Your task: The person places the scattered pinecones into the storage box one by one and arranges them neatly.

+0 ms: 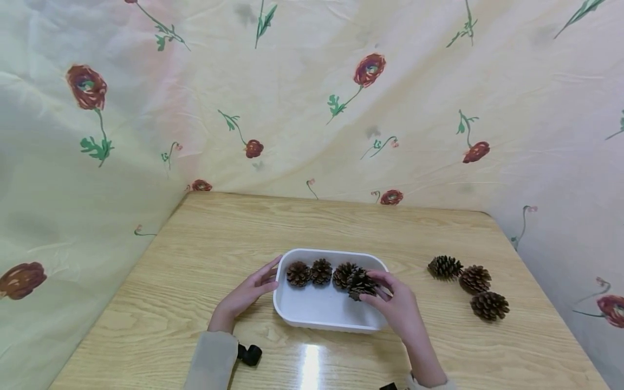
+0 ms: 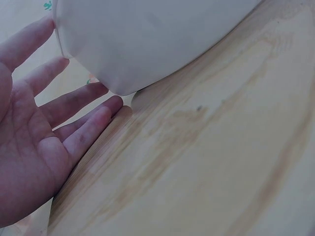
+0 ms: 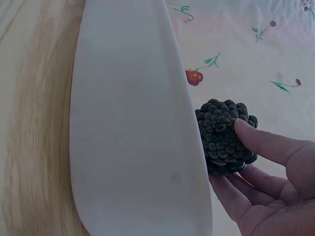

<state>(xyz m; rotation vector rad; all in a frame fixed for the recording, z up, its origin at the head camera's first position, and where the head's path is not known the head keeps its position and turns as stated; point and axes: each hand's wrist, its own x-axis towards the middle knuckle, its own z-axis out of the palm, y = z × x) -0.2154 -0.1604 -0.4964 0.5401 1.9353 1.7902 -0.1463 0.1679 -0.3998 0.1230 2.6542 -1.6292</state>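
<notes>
A white rectangular plastic container (image 1: pixel 317 311) with rounded corners rests on the table, three brown pine cones (image 1: pixel 321 271) standing in a row along its far side. My right hand (image 1: pixel 401 306) pinches another pine cone (image 1: pixel 359 284) between thumb and fingers at the container's right end. In the right wrist view that pine cone (image 3: pixel 225 135) shows above the rim, its lower part partly behind the container wall (image 3: pixel 133 118). My left hand (image 1: pixel 247 292) touches the container's left end. Its fingers are extended against the container's outside in the left wrist view.
Three more pine cones (image 1: pixel 475 279) lie on the wooden table (image 1: pixel 234 227) to the right of the container. Floral cloth (image 1: pixel 292 97) hangs behind the table and along both sides. A black device (image 1: pixel 250 355) is at the left wrist.
</notes>
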